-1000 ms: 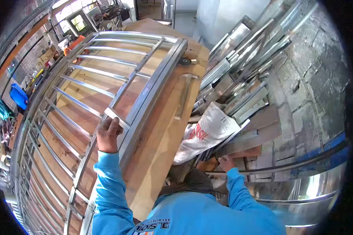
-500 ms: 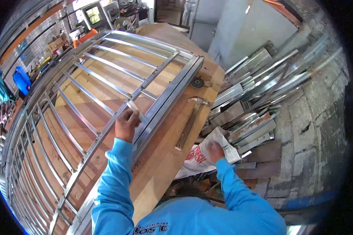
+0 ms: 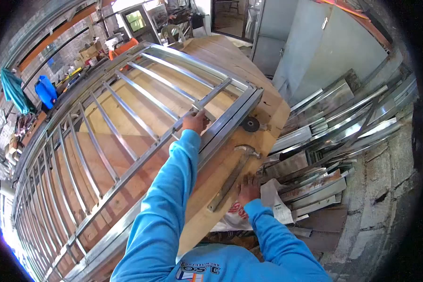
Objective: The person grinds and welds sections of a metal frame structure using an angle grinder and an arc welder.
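My left hand (image 3: 195, 123) is at the inner rail (image 3: 141, 152) of a silver metal grille (image 3: 110, 110), its fingers curled; what they hold is hidden. The grille has several parallel bars and lies on a wooden board (image 3: 197, 230). My right hand (image 3: 249, 189) rests on the board's right edge with its fingers apart, beside a claw hammer (image 3: 231, 177). The hammer's head points away from me. Beyond it, near the frame's corner, lies a dark round disc (image 3: 250, 124).
Metal offcuts and profiles (image 3: 315, 183) are heaped on the floor to the right. A white bag with red print (image 3: 235, 218) hangs below the board's edge. Grey metal doors (image 3: 310, 47) stand behind. A blue container (image 3: 45, 91) and a teal cloth (image 3: 16, 89) are at the far left.
My left hand has moved forward along the rail; the whitish strip in its fingers no longer shows. My right hand has come from over the bag onto the board's edge. The view has shifted.
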The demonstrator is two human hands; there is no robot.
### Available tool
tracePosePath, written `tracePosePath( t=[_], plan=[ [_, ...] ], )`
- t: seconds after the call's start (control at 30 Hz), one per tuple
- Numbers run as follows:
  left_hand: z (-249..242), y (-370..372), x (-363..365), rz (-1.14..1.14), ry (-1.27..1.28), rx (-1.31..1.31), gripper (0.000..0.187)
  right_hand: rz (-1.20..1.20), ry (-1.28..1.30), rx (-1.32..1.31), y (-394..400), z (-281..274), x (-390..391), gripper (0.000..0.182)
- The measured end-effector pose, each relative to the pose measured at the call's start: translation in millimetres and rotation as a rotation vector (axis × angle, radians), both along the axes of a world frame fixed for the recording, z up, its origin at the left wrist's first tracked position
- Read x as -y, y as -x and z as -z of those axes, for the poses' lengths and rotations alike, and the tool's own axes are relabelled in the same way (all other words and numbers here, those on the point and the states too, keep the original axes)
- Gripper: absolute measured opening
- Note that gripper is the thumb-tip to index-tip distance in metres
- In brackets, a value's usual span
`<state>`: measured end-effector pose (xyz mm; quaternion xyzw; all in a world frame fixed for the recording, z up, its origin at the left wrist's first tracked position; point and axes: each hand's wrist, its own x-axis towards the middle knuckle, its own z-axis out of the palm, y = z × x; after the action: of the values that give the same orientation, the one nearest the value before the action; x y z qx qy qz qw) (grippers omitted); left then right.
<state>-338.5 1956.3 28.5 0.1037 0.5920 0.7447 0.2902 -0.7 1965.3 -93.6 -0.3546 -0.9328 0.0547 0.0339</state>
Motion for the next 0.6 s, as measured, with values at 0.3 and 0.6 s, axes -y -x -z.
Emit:
tracePosePath(
  t=[0.3, 0.6],
  plan=[
    [36, 27, -130, -0.11, 0.41, -0.32, 0.041, -0.083, 0.092, 0.071, -1, -28, -7, 0.068],
    [-16, 7, -92, 0.04, 0.33, -0.081, 0.05, -0.199, 0.069, 0.157, 1, -28, -15, 0.074]
  ],
)
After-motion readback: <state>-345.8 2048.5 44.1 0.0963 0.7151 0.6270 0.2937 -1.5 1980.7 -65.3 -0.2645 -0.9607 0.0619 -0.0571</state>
